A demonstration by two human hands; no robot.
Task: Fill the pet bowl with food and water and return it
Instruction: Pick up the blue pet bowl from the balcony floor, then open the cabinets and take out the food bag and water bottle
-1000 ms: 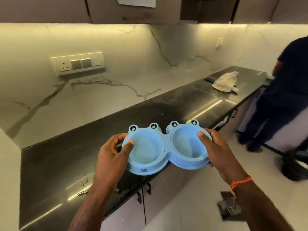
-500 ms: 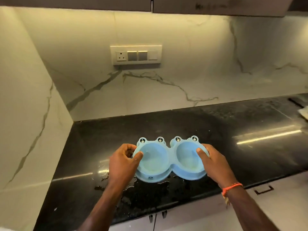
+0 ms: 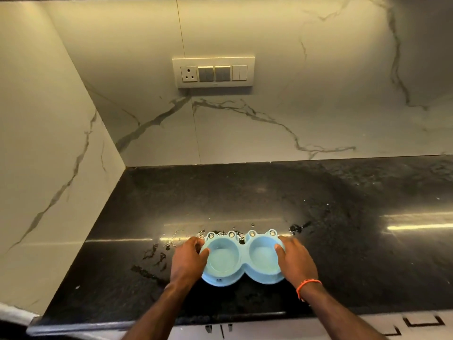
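gripped at both ends: left hand (image 3: 187,262) curled round the left rim of the blue double bowl (image 3: 241,258), thumb hooked over the edge; right hand (image 3: 295,262) wrapped round the right rim the same way, orange thread (image 3: 306,285) at the wrist. bowl low over or on the black counter (image 3: 343,204) near its front edge, cannot tell which. both wells without food. wet patches (image 3: 157,256) just left of the bowl. switch plate (image 3: 213,72) on the marble wall (image 3: 318,82) behind.
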